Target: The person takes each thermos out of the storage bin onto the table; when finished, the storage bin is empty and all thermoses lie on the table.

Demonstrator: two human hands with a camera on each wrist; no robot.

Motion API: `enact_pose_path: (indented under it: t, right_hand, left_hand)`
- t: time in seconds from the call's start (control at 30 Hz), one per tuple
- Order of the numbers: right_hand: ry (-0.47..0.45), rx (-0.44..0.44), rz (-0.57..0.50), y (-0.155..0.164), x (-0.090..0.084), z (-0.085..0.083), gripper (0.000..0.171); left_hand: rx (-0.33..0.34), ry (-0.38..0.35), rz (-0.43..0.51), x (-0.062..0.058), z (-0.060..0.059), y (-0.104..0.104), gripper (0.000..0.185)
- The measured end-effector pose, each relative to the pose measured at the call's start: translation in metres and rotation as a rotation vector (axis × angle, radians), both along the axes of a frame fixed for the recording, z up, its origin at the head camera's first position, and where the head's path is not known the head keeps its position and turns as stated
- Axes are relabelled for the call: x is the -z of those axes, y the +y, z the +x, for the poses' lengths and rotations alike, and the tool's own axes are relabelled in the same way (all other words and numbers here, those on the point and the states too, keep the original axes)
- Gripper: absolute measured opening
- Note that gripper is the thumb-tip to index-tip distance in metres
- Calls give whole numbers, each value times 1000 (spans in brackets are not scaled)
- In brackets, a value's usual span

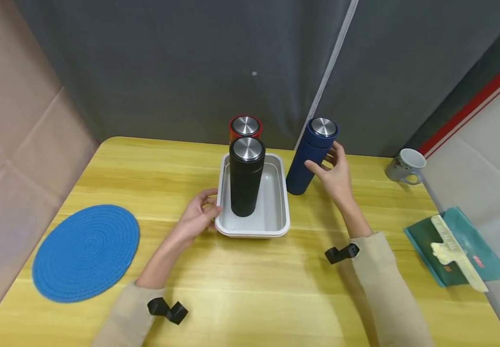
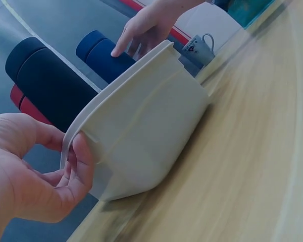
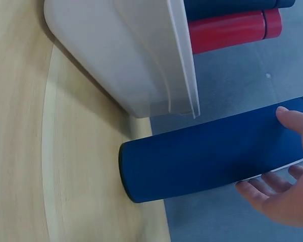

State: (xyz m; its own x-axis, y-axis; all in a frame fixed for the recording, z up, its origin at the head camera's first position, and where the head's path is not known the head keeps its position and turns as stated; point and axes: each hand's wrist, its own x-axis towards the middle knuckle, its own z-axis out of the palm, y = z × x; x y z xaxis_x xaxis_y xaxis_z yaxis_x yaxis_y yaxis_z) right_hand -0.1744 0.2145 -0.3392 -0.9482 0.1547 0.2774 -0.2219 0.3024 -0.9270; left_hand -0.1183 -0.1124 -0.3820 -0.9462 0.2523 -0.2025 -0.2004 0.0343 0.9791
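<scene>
So, on your wooden table the white tray sits centre w/ a black flask upright inside; your left hand pinches its left rim. Just right of the tray, your right hand curls loosely round the tilted blue flask, base on the table. Red flask behind.

I count three flasks: black, red, blue. One white tray, one mug, one round blue mat, one teal packet.
</scene>
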Motion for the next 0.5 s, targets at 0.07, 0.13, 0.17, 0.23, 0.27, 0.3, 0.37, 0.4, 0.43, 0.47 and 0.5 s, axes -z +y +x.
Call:
enact_pose_path:
  t: [0.07, 0.13, 0.17, 0.23, 0.27, 0.3, 0.37, 0.4, 0.43, 0.47, 0.5]
  right_hand:
    - [17, -3, -23, 0, -1, 5, 75]
    - [37, -10, -38, -1, -4, 11, 74]
    - [50, -9, -40, -2, -7, 15, 73]
    - [90, -8, -44, -4, -12, 25, 70]
    - [112, -8, -45, -6, -16, 30, 69]
    - [136, -9, -43, -7, -19, 35, 67]
    - [171, -26, -34, -12, -23, 45, 63]
    - [178, -47, -36, -14, -23, 49, 61]
    - [181, -67, -35, -17, -24, 52, 61]
    - [178, -88, -35, -20, -24, 55, 60]
    - [171, -109, -38, -23, -23, 57, 60]
  left_hand:
    - [-23, -3, 2, 1, 2, 0, 56]
    - [-54, -9, 11, 3, 5, 0, 54]
    - [-71, -14, 22, 4, 7, -1, 53]
    - [-100, -12, 38, 6, 10, -2, 52]
    - [-110, -9, 45, 7, 11, -3, 51]
    - [-119, -5, 51, 7, 12, -4, 51]
    - [-129, 0, 57, 8, 13, -6, 50]
    - [-129, 4, 55, 8, 13, -6, 50]
    - [-127, 4, 56, 8, 13, -7, 50]
    - [-123, 5, 54, 8, 13, -7, 51]
    - [-118, 5, 55, 8, 13, -7, 51]
